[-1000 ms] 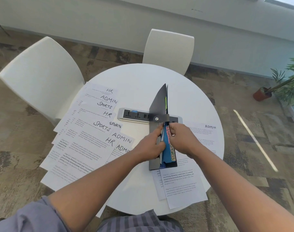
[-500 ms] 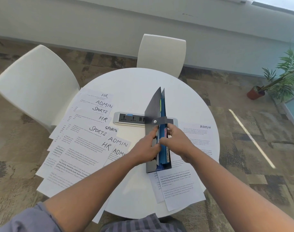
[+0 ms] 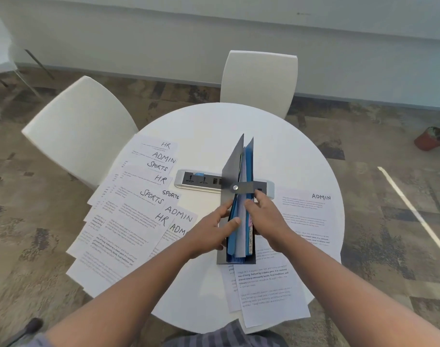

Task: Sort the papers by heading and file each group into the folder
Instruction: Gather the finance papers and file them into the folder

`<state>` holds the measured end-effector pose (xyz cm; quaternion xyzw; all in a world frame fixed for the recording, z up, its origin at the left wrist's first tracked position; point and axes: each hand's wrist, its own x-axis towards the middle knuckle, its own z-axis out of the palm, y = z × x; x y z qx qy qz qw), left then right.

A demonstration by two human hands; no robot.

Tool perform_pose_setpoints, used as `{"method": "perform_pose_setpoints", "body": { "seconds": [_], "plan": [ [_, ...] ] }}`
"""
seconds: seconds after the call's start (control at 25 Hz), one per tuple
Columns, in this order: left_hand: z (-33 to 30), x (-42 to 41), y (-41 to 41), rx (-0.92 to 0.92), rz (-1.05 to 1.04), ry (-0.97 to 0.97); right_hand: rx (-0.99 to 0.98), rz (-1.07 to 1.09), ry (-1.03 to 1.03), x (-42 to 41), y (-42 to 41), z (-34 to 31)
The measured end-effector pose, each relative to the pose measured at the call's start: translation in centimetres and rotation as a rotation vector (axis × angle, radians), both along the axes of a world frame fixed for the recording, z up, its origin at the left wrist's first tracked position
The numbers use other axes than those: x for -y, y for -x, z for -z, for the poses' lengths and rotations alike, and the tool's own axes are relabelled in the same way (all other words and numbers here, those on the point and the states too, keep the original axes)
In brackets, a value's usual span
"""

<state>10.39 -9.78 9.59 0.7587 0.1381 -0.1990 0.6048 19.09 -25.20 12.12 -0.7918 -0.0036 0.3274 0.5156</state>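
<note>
A: What's nearest the camera?

B: At the bottom of the frame, both forearms reach up toward the centre, and a few printed sheets (image 3: 266, 291) lie on the near edge of the round white table (image 3: 301, 151), partly tucked under the folder.

A: And the hands?

B: Close together at the middle. The left hand (image 3: 214, 230) has its thumb and fingers around the left side of the folder (image 3: 235, 171), gripping the grey cover and a blue divider. The right hand (image 3: 262, 216) pinches the dividers from the right, near the strap with the metal stud. The folder stands on its edge, fanned open, with blue and pale pockets showing.

A: How should this step go, in your view?

B: I'd say they are spreading the pockets to find the right section. It would help to keep the left hand steadying the cover so that the folder does not tip, part one pocket wide, and check its label before any sheet goes in.

A: Further out?

B: At left centre is a fanned spread of papers (image 3: 128, 211) headed HR, ADMIN and SPORTS, not yet grouped. At right, one ADMIN sheet (image 3: 306, 211) lies alone. Behind the folder sits a power strip (image 3: 199, 179); beyond it stand two white chairs (image 3: 259, 81).
</note>
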Motion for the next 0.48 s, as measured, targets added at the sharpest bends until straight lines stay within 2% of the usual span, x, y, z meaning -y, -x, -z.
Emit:
{"method": "perform_pose_setpoints", "body": {
  "seconds": [0.32,0.48],
  "plan": [
    [-0.4,3.9,-1.3,-0.075,-0.09,-0.023,-0.078,0.08,-0.136,3.8,-3.5,2.2],
    [0.0,4.4,-1.3,-0.136,-0.365,-0.055,-0.173,0.095,-0.274,5.5,-5.9,1.3]
  ]
}}
